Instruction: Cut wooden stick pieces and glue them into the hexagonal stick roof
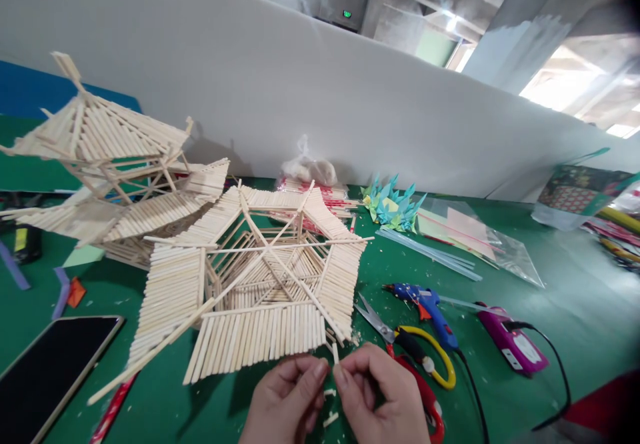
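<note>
My right hand point(383, 391) pinches a short piece of wooden stick point(335, 352), its pale end poking up past the fingertips. Close beside it, my left hand point(290, 397) has thumb and forefinger pressed together; whether anything is between them is hidden. Just beyond both hands lies a many-sided roof model point(260, 337) built of thin wooden sticks, with long sticks crossing over its open middle. Small cut bits of stick point(330, 419) are scattered on the green table point(550, 277) between my hands.
Scissors point(425, 347), a blue glue gun point(425, 304) and a purple corded device point(515, 341) lie right. A stick pagoda point(105, 137) stands back left, a phone point(55, 371) front left. Glue sticks point(430, 254) and a folded-paper piece point(393, 204) lie farther back.
</note>
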Demonstrator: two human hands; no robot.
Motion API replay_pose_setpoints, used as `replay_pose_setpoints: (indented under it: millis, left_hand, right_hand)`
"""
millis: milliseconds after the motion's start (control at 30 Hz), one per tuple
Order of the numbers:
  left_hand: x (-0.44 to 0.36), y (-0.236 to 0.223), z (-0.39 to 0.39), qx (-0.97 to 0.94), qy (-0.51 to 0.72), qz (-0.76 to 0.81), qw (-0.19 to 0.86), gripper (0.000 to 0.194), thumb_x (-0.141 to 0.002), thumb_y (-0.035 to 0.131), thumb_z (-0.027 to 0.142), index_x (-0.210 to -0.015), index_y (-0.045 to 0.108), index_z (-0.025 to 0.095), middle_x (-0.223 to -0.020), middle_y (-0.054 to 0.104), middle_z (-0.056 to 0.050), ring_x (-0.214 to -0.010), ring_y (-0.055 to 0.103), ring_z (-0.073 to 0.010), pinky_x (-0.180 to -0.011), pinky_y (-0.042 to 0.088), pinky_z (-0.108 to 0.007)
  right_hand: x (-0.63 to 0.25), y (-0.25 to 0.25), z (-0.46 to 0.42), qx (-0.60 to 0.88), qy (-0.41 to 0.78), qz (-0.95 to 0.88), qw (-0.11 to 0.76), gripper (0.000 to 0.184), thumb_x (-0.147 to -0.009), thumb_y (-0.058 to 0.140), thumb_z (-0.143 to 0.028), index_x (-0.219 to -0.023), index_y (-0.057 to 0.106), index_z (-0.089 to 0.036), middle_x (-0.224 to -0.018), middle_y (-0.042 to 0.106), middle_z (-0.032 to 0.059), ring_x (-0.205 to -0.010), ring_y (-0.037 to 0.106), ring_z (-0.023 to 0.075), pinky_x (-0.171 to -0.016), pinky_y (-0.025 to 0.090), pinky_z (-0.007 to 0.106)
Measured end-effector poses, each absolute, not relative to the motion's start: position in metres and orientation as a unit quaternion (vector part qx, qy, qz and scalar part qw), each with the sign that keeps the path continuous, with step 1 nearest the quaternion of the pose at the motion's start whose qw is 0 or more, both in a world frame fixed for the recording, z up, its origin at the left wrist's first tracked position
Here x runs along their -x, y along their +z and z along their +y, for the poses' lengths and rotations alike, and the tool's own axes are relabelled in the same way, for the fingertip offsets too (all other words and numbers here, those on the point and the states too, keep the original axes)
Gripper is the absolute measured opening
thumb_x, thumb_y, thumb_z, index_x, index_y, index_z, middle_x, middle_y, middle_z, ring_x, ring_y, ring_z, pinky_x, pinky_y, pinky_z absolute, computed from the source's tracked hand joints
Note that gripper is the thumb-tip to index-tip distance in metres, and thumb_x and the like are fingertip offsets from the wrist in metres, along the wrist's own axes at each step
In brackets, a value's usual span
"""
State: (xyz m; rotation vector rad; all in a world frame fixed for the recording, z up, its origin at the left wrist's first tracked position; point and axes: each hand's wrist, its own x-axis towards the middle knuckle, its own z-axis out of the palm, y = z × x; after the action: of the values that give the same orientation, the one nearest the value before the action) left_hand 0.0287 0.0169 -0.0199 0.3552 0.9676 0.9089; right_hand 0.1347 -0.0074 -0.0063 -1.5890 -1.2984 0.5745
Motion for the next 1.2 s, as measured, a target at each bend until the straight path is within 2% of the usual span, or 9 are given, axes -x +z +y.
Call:
replay_pose_setpoints:
  millis: [100, 167, 367, 500, 600, 733, 900, 1100, 1200]
  left_hand:
    - [-0.029, -0.019, 0.021, -0.137, 0.429, 0.436, 0.779, 0.021, -0.046, 0.082, 0.029, -0.061, 0.072, 0.018, -0.047, 0.058, 0.004, -0.042, 0.044, -0.0075, -0.048, 0.038, -0.021]
    - [-0.029, -0.017, 0.023, -0.13, 0.427, 0.416, 0.792, 0.021, -0.048, 0.082, 0.025, -0.066, 0.074, 0.019, -0.054, 0.063, 0.003, -0.041, 0.044, -0.0078, -0.05, 0.039, -0.024]
    - [-0.028, -0.011, 0.028, -0.143, 0.399, 0.395, 0.815, 0.015, -0.052, 0.079, 0.022, -0.066, 0.074, 0.018, -0.05, 0.061, 0.003, -0.042, 0.045, -0.009, -0.045, 0.038, -0.023]
    - [-0.029, -0.005, 0.029, -0.137, 0.406, 0.376, 0.822, 0.011, -0.055, 0.078, 0.021, -0.065, 0.074, 0.023, -0.058, 0.068, 0.002, -0.054, 0.057, -0.0131, -0.053, 0.045, -0.023]
    - [-0.029, -0.002, 0.03, -0.121, 0.407, 0.362, 0.83, 0.017, -0.055, 0.078, 0.02, -0.07, 0.074, 0.026, -0.062, 0.071, 0.003, -0.066, 0.063, -0.0168, -0.059, 0.048, -0.023]
    - [-0.028, -0.002, 0.031, -0.112, 0.405, 0.362, 0.832, 0.031, -0.055, 0.078, 0.02, -0.084, 0.072, 0.027, -0.067, 0.073, 0.003, -0.069, 0.065, -0.0169, -0.057, 0.048, -0.021]
    - [-0.027, -0.006, 0.03, -0.107, 0.411, 0.357, 0.832, 0.037, -0.057, 0.077, 0.018, -0.092, 0.07, 0.028, -0.067, 0.074, 0.004, -0.067, 0.065, -0.0159, -0.058, 0.048, -0.022]
    - [-0.027, -0.012, 0.03, -0.074, 0.414, 0.357, 0.834, 0.045, -0.054, 0.079, 0.018, -0.096, 0.069, 0.032, -0.069, 0.074, 0.004, -0.078, 0.066, -0.0188, -0.066, 0.051, -0.023]
    - [-0.026, -0.014, 0.03, -0.06, 0.414, 0.354, 0.836, 0.048, -0.054, 0.08, 0.017, -0.098, 0.068, 0.033, -0.068, 0.074, 0.005, -0.074, 0.067, -0.0179, -0.071, 0.051, -0.024]
  right_hand:
    - [-0.134, -0.006, -0.005, 0.644, 0.311, -0.494, 0.495, 0.021, -0.073, 0.058, -0.034, -0.057, 0.058, -0.019, -0.043, 0.042, -0.004, -0.037, 0.033, 0.0073, -0.034, 0.025, 0.02]
    - [-0.134, -0.008, -0.004, 0.629, 0.354, -0.461, 0.517, 0.022, -0.073, 0.06, -0.036, -0.059, 0.059, -0.019, -0.046, 0.047, -0.0028, -0.039, 0.037, 0.0083, -0.036, 0.029, 0.02]
    - [-0.13, -0.019, 0.0, 0.558, 0.492, -0.33, 0.581, 0.025, -0.069, 0.067, -0.039, -0.06, 0.06, -0.017, -0.049, 0.055, -0.002, -0.043, 0.046, 0.0092, -0.043, 0.036, 0.02]
    - [-0.124, -0.03, 0.003, 0.476, 0.574, -0.232, 0.625, 0.026, -0.065, 0.073, -0.036, -0.058, 0.059, -0.016, -0.048, 0.057, -0.0023, -0.043, 0.047, 0.0069, -0.048, 0.037, 0.019]
    - [-0.122, -0.037, 0.006, 0.456, 0.59, -0.196, 0.637, 0.028, -0.063, 0.075, -0.035, -0.058, 0.057, -0.015, -0.048, 0.056, -0.0033, -0.04, 0.042, 0.0043, -0.044, 0.032, 0.017]
    - [-0.121, -0.043, 0.008, 0.443, 0.598, -0.18, 0.643, 0.027, -0.064, 0.074, -0.033, -0.058, 0.055, -0.015, -0.046, 0.05, -0.0054, -0.038, 0.036, 0.0038, -0.04, 0.025, 0.017]
    - [-0.119, -0.041, 0.01, 0.415, 0.615, -0.173, 0.648, 0.019, -0.065, 0.074, -0.029, -0.062, 0.062, -0.015, -0.055, 0.059, -0.0016, -0.046, 0.046, 0.0058, -0.048, 0.033, 0.018]
    - [-0.119, -0.037, 0.012, 0.412, 0.612, -0.193, 0.646, 0.017, -0.066, 0.073, -0.03, -0.069, 0.067, -0.015, -0.06, 0.064, 0.0013, -0.055, 0.057, 0.0108, -0.058, 0.042, 0.022]
    - [-0.118, -0.035, 0.013, 0.413, 0.611, -0.202, 0.644, 0.017, -0.068, 0.072, -0.031, -0.072, 0.067, -0.015, -0.061, 0.065, 0.0021, -0.057, 0.059, 0.0121, -0.059, 0.043, 0.023]
